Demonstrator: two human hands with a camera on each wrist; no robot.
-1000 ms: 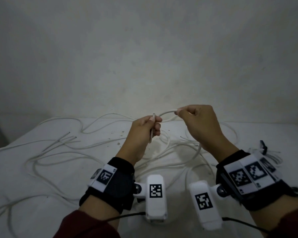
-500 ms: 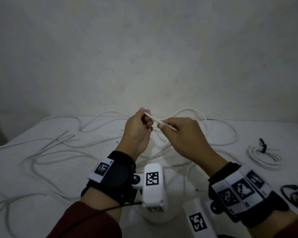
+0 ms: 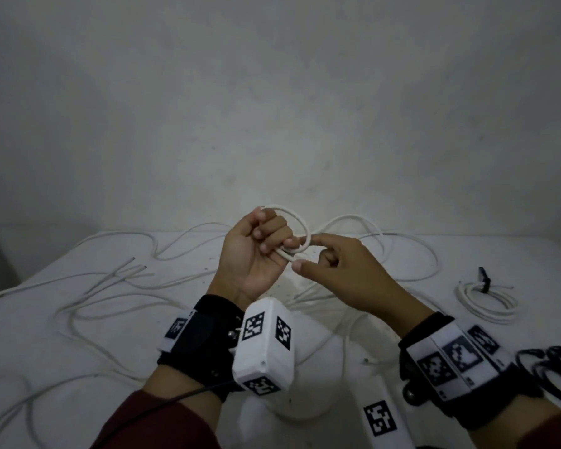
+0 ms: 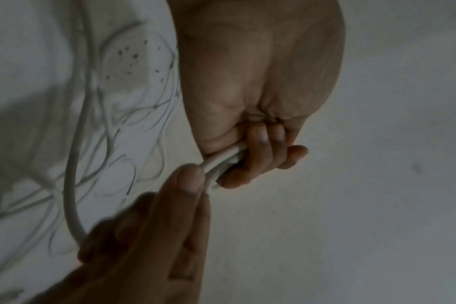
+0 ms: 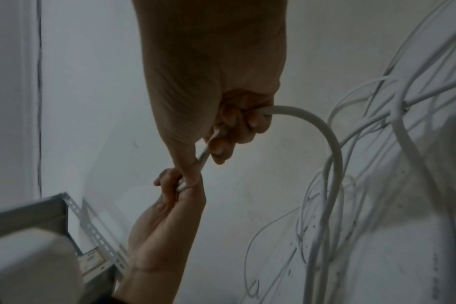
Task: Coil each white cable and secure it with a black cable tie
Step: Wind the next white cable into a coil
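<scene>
White cable [image 3: 300, 223]: one small loop raised above the table [image 3: 78, 319] centre, remainder trailing loose toward the far edge. Left hand [image 3: 256, 254]: grip closed round the loop. Right hand [image 3: 340, 273]: grip pinching the same cable beside it. Finished coil [image 3: 486, 296] with black cable tie [image 3: 484, 280]: near right edge.
</scene>
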